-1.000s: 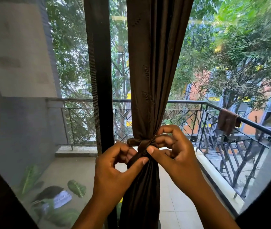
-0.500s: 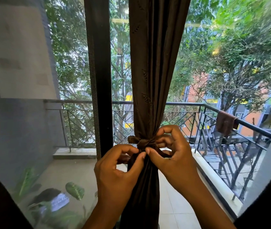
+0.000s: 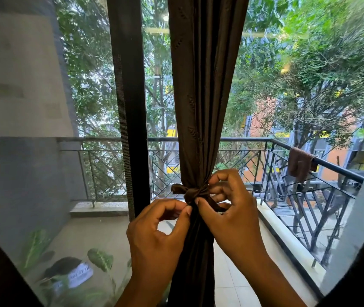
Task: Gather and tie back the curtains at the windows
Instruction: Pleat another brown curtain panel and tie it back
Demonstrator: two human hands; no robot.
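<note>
A dark brown curtain (image 3: 201, 89) hangs gathered into a narrow bundle in front of the window. A matching brown tie-back (image 3: 193, 191) is knotted round it at waist height, one short end sticking out to the left. My left hand (image 3: 156, 235) pinches fabric just below the knot between thumb and forefinger. On the other side my right hand (image 3: 229, 209) has its fingers curled round the tie's right end, thumb tip pressed at the knot. The two thumbs nearly meet under the knot.
A black window frame post (image 3: 130, 107) stands just left of the curtain. Behind the glass lies a tiled balcony with a metal railing (image 3: 309, 165), a brown cloth (image 3: 300, 165) draped on it, and leafy potted plants (image 3: 65, 269) at lower left. Trees and buildings beyond.
My left thumb has come off the curtain front and now pinches with the forefinger below the knot. The knot looks drawn tighter, and the view has shifted slightly.
</note>
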